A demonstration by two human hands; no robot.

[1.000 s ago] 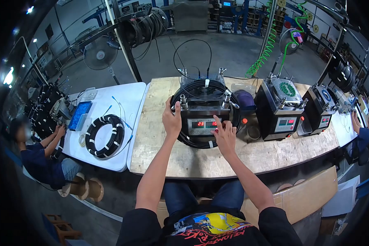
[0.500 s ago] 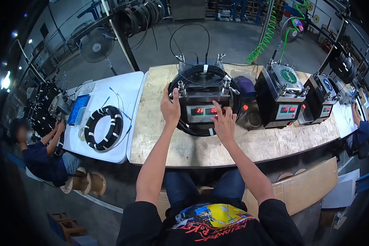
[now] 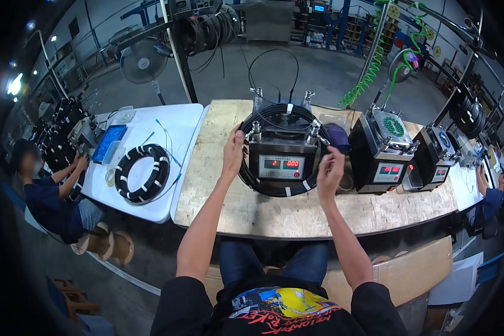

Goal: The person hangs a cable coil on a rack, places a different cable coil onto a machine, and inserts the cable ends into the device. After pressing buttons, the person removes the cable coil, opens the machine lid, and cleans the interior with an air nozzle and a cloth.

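Observation:
A black cable coil [image 3: 246,178] with white ties hangs around a box-shaped machine [image 3: 261,150] with red digits on its front display. My left hand [image 3: 233,154] is wrapped at the coil's left side. To the right of the machine, my right hand [image 3: 331,171] has its fingers curled together beside a metal clamp [image 3: 313,132]; what they hold is too small to tell. From the back of the machine a thin cable loop [image 3: 273,51] rises.
Two similar machines [image 3: 379,148] [image 3: 431,154] stand to the right on the wooden table [image 3: 207,196]. On the white table [image 3: 168,120] at left lie another cable coil [image 3: 123,178] and a blue tray [image 3: 107,145]. One person [image 3: 50,201] sits at far left, another [image 3: 494,196] at far right.
My right hand has left the display panel and moved right and up to the coil's right side. The display reading has changed. The view has shifted slightly.

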